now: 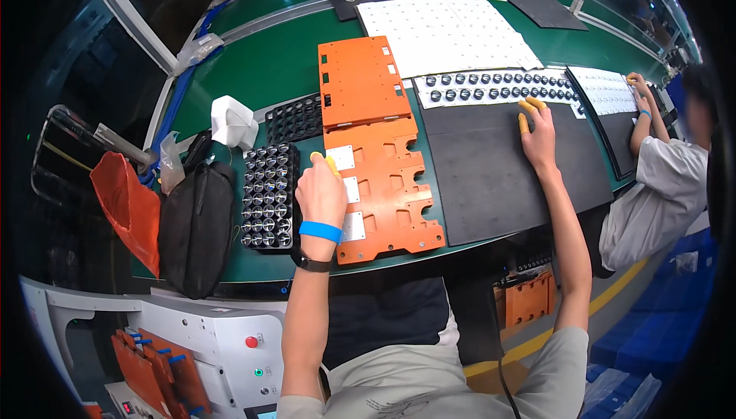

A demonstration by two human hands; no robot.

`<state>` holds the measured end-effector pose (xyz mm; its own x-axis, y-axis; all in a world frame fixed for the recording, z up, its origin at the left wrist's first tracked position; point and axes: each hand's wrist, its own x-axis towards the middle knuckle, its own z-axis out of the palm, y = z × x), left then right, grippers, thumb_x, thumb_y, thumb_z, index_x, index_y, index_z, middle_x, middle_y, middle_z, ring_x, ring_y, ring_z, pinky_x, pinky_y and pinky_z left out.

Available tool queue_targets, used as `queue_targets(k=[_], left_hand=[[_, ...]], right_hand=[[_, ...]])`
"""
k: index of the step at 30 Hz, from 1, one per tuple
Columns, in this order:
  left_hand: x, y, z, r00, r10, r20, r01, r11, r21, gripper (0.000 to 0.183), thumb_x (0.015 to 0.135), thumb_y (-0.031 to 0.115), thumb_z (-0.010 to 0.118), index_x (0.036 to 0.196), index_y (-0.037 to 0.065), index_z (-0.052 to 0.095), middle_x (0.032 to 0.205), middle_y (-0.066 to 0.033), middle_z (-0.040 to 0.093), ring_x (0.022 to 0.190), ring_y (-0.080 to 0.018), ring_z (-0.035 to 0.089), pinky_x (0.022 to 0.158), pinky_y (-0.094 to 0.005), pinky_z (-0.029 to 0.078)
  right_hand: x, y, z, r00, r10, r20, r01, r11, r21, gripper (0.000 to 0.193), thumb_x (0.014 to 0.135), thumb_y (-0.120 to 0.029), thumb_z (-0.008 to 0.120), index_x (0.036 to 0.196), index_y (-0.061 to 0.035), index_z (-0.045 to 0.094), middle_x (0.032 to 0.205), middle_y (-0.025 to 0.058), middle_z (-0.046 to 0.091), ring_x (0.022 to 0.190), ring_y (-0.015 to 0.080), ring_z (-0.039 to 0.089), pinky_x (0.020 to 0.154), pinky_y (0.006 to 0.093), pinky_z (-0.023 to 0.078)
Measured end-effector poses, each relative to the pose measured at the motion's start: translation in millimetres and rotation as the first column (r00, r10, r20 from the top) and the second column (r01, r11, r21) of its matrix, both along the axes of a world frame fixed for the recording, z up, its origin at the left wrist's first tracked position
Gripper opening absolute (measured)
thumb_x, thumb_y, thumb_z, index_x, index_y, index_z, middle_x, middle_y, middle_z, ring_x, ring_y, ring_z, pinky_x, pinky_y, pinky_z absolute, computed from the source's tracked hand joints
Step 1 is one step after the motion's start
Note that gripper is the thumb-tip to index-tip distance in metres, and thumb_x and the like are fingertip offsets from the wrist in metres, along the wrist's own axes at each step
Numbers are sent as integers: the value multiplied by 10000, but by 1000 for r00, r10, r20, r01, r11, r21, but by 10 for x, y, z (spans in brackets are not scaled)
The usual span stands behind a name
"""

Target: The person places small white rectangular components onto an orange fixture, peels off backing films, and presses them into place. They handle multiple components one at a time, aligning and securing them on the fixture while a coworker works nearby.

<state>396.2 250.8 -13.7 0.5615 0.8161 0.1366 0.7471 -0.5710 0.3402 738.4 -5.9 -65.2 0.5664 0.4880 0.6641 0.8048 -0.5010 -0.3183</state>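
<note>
My left hand (322, 195), with yellow finger covers and a blue wristband, is curled at the left edge of an orange hinged fixture (374, 212). Its fingertips are partly hidden, so what they hold, if anything, does not show. Beside them, small white square plates (353, 226) lie along the fixture's left side. My right hand (540, 135) reaches over a black foam sheet (506, 174) with its yellow-covered fingers apart, holding nothing I can see. Just beyond those fingertips, round black parts (477, 94) stand in two rows on a white sheet.
Left of my left hand sits a black tray (268, 244) of round clear-topped parts; another black tray (294, 119) lies behind it. A white box (233, 121) and black bag (195, 227) stand farther left. At right, a co-worker's hands (640, 93) work over another white sheet.
</note>
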Motion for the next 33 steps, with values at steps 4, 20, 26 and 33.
queue_targets(k=[4, 20, 26, 33], left_hand=[[-15, 29, 19, 996, -19, 91, 17, 1000, 24, 175, 904, 24, 580, 1035, -84, 538, 833, -306, 672, 817, -469, 680, 679, -535, 553], [246, -1249, 100, 619, 502, 604, 783, -332, -526, 295, 1074, 322, 411, 1139, 46, 492, 697, -28, 481, 406, -81, 359, 373, -224, 295], [549, -1564, 240, 663, 326, 674, 717, -17, -697, 198, 1072, 190, 447, 1194, 53, 522, 740, -17, 556, 520, -79, 492, 443, -233, 391], [609, -1519, 19, 655, 35, 755, 676, 419, -606, 238, 1092, 155, 418, 1255, 50, 556, 700, 25, 468, 599, -39, 415, 543, -207, 355]], right_hand=[[8, 17, -13, 1000, 18, 4, -19, 1000, 20, 246, 886, -16, 655, 1131, -31, 660, 1230, 112, 611, 1125, 321, 578, 945, 403, 495], [-1812, 210, 1011, 779, 627, -19, -566, 716, 409, 265, 796, -133, 809, 971, 16, 677, 898, 138, 687, 830, 274, 671, 756, 346, 533], [-1816, -34, 922, 811, 544, -213, -419, 796, 438, 248, 767, -58, 800, 975, -9, 673, 913, 112, 675, 809, 265, 630, 701, 338, 521], [-602, -492, 607, 993, 34, -110, 0, 955, 297, 189, 796, -58, 734, 972, -26, 672, 964, 143, 659, 885, 336, 643, 780, 404, 528]])
